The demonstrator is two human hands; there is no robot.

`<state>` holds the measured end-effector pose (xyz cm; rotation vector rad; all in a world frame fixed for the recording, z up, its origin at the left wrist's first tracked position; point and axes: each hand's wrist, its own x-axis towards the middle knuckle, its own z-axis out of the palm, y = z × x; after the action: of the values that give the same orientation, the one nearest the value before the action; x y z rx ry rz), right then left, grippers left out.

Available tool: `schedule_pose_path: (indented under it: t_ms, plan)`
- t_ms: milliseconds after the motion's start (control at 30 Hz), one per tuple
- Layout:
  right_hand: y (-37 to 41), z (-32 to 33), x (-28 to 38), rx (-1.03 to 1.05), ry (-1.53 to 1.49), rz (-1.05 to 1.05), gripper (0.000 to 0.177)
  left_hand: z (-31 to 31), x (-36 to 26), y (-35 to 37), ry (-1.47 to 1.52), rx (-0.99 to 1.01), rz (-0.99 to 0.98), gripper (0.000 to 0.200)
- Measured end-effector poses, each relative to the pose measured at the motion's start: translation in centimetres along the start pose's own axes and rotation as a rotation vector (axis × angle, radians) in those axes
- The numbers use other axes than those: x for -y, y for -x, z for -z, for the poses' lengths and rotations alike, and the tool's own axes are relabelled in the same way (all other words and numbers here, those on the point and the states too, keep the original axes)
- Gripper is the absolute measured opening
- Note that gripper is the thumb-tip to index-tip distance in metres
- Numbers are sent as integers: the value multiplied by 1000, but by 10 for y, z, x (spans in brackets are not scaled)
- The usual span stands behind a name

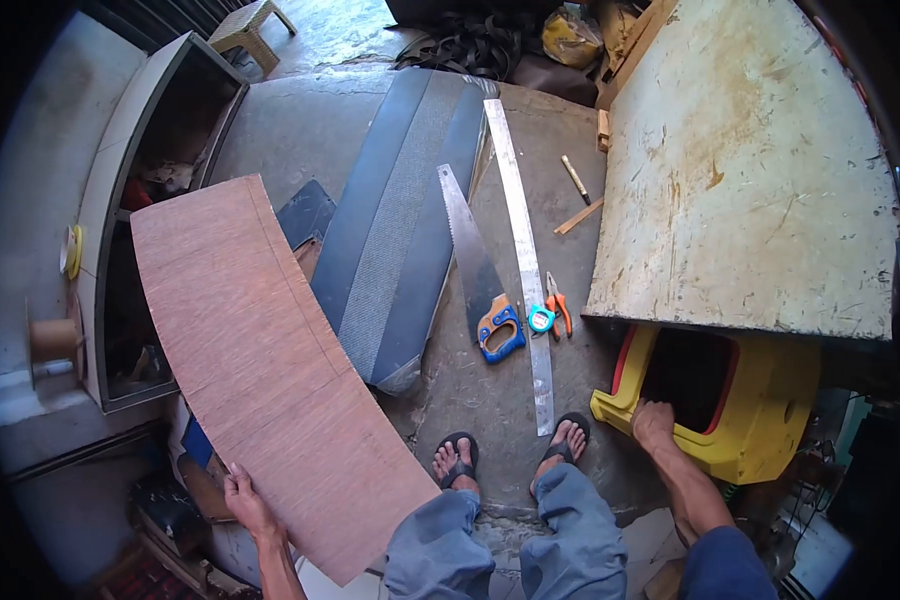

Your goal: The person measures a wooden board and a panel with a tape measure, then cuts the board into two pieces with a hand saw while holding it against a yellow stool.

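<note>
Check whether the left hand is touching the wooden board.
Touching: the head view shows the left hand gripping the wooden board at its lower left edge.

Grey floor [280, 125], perhaps concrete; pale wall [55, 140]

Board [270, 370] left; ruler [519, 215] between saw [476, 250] and pliers [561, 303]

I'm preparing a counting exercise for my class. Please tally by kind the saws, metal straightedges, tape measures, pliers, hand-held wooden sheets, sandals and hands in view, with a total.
Saw: 1
Metal straightedge: 1
Tape measure: 1
Pliers: 1
Wooden sheet, hand-held: 1
Sandals: 2 (left sandal, right sandal)
Hands: 2 (left hand, right hand)
Total: 9
</note>
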<state>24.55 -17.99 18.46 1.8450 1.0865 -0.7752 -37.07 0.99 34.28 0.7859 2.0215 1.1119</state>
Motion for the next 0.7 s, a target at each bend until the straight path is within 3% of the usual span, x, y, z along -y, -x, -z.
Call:
schedule_pose_path:
  t_ms: [167,233,267,300,333,367,400,433,533,567,633,700]
  plan:
    - [91,-69,47,-151,251,193,24,23,-40,7,17,25,56,36]
    - [114,-88,82,-16,120,157,36,29,-45,1,13,53,73,36]
    - [123,-100,97,-44,30,223,33,31,-46,-2,12,50,91,36]
    - [125,-101,119,97,-132,148,34,33,-46,-2,9,46,113,36]
    - [141,-78,139,155,42,353,33,35,-44,-2,4,43,120,36]
    - [149,-51,168,-50,84,324,31,36,-41,-4,-5,33,120,37]
    - [142,-24,191,-81,-145,348,32,37,-38,-5,-15,18,121,37]
    - [134,53,212,152,-419,285,38,38,-34,-4,-23,8,123,37]
    - [20,72,278,-241,-1052,46,45,36,-30,1,-58,19,166,44]
    - [-11,103,285,8,-1408,-165,44,31,-31,4,-20,-24,175,43]
    - [-88,106,299,31,-1678,-467,57,39,-28,4,7,-73,171,43]
    - [-127,118,300,48,-1766,-723,69,55,-22,0,-10,-20,173,57]
